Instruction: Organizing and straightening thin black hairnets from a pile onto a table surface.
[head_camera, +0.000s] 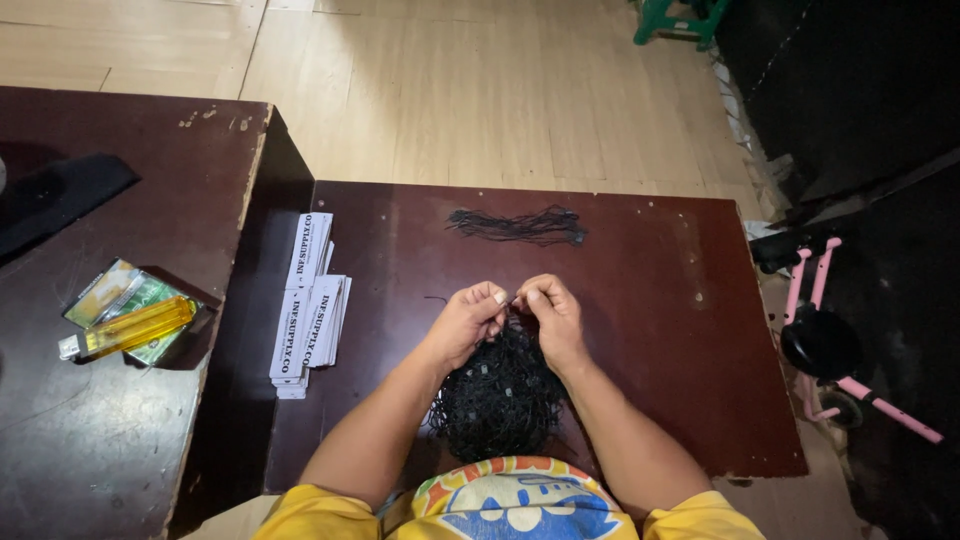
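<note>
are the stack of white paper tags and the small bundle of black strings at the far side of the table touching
Apart. The head view shows bare dark tabletop between the white tags at the table's left edge and the small string bundle further right.

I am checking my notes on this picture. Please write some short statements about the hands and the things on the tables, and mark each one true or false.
1. Both hands, left hand and right hand, pinch something small above a tangled black heap of strings. True.
2. A small bundle of black strings lies farther up the dark red table. True.
3. The white paper tags are stacked to the right of the hands. False: they lie to the left.
4. The yellow lighter lies on the same table as the tags. False: it is on the other table at the left.
</note>
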